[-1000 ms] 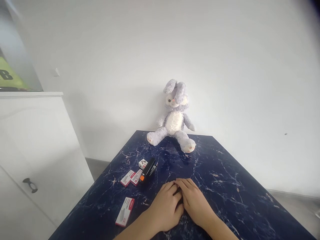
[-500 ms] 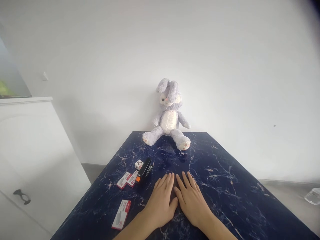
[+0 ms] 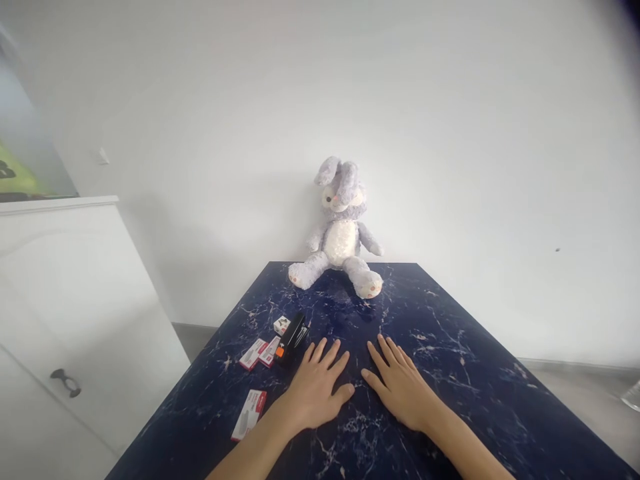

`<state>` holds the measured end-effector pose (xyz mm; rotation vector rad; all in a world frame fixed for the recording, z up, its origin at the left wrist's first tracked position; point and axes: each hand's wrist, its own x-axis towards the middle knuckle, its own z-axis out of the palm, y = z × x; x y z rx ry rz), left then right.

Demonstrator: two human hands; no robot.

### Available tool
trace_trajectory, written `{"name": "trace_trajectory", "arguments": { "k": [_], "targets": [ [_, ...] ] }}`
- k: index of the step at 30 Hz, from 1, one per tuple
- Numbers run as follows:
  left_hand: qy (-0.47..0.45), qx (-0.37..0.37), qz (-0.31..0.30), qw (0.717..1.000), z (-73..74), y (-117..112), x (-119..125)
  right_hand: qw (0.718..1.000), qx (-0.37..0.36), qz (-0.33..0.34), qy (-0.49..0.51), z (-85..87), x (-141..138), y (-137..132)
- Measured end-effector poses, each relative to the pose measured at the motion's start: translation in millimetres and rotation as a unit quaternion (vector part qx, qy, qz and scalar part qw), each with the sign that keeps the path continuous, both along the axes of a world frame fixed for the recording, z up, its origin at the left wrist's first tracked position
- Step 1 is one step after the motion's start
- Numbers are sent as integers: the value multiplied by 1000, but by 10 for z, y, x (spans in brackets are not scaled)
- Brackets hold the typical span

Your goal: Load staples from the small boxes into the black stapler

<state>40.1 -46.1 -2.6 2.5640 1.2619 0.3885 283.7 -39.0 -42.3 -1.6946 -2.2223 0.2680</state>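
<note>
The left hand (image 3: 317,393) is lying palm down on the table (image 3: 460,373), its fingers spreading apart and its thumb pointing toward the other hand. The right hand (image 3: 400,390) is also lying palm down, its fingers fanning forward, its thumb angling inward. A strip of dark blue marbled top is showing between the two thumbs.

The stapler (image 3: 291,339), black with an orange end, is lying just beyond the left hand and to its left, the orange end facing the person. A small box (image 3: 281,325) is sitting beside its far half. Two flat boxes (image 3: 253,354), white and red, are lying to its left, overlapping in view; whether the stapler is touching them, one cannot tell. A third flat box (image 3: 249,415) is lying nearer the person, the left forearm hiding its near corner.

At the table's far end a plush rabbit (image 3: 343,240) is sitting before the wall (image 3: 450,133), one ear drooping over its face. A white cabinet (image 3: 75,280) is standing at the left.
</note>
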Motion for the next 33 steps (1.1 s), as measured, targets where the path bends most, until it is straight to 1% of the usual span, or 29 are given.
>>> {"name": "trace_trajectory", "arguments": {
  "k": [3,6,11,14,16,17,18,20,22,24,26,27,29,33],
  "targets": [
    [10,2,1,1000,-18,9,16,1000,-1,-4,3,74,-5,-12],
    [-1,13,14,1000,-38,0,18,1000,9,-9,5,119,-39,-36],
    [-16,22,23,999,-44,-30,35,1000,2,-3,-18,96,-43,-25],
    [-59,65,27,996,54,-59,76,1000,3,-3,-19,84,-34,-9],
    [-110,123,40,985,166,-46,46,1000,-3,-4,-27,104,-37,-9],
    [-134,154,54,977,222,-17,-6,999,-10,-5,-30,122,-41,-13],
    [-154,180,76,969,271,31,-88,999,-18,-7,-33,144,-46,-20],
    [-176,202,154,951,328,179,-338,998,-36,-10,-42,191,-58,-38],
    [-175,178,238,939,317,365,-655,997,-50,-11,-54,224,-67,-52],
    [-172,152,272,935,256,537,-955,996,-54,-13,-64,232,-73,-55],
    [-169,118,281,937,180,661,-1156,996,-50,-15,-72,216,-73,-47],
    [-166,100,277,941,147,701,-1207,996,-46,-15,-75,204,-72,-42],
    [-153,62,258,952,105,746,-1223,996,-36,-16,-78,180,-69,-32],
    [-122,7,212,969,96,739,-1091,997,-21,-12,-73,164,-70,-24]
  ]
}}
